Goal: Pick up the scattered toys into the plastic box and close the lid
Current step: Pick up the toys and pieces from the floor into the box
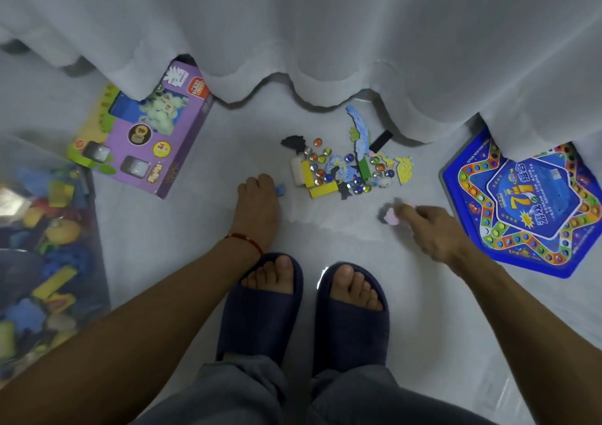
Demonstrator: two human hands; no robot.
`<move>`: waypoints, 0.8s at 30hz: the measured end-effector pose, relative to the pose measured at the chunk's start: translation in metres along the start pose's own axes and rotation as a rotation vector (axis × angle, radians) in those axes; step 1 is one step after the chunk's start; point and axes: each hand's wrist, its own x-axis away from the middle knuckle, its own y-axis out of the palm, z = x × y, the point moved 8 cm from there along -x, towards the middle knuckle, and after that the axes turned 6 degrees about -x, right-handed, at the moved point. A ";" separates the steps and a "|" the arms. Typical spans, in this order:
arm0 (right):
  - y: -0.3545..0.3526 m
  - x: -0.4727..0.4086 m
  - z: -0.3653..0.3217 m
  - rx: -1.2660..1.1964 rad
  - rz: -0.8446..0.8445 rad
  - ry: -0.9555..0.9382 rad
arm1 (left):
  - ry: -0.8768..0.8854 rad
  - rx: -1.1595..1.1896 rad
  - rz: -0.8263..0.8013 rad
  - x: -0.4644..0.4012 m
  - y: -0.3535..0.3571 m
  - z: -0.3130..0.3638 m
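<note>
A pile of scattered toys (342, 167) lies on the pale floor: glass marbles, yellow and green blocks, and foam puzzle pieces. My left hand (257, 203) reaches down to the floor left of the pile, and its fingers pinch a small blue piece (280, 190). Right of the pile, my right hand (426, 229) is low over the floor and blurred. Its fingertips hold a pink piece (391, 217) with a grey piece beside it. The clear plastic box (97, 261) stands at the far left, without its lid, full of coloured toys.
A purple toy carton (143, 134) lies at the back left, partly under a white curtain (293, 33). A blue star-shaped game board (521, 206) lies at the right. My feet in dark slippers (351, 310) stand in the middle foreground.
</note>
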 end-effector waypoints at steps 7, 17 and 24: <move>0.031 0.095 -0.073 -0.599 -0.510 0.019 | -0.953 1.342 -0.477 0.063 -0.042 -0.012; 0.112 0.241 -0.302 -0.204 -0.736 -0.138 | -0.951 1.987 -0.071 0.154 -0.243 -0.092; 0.257 0.351 -0.414 -0.260 -0.904 -0.336 | -1.254 1.675 0.396 0.242 -0.324 -0.223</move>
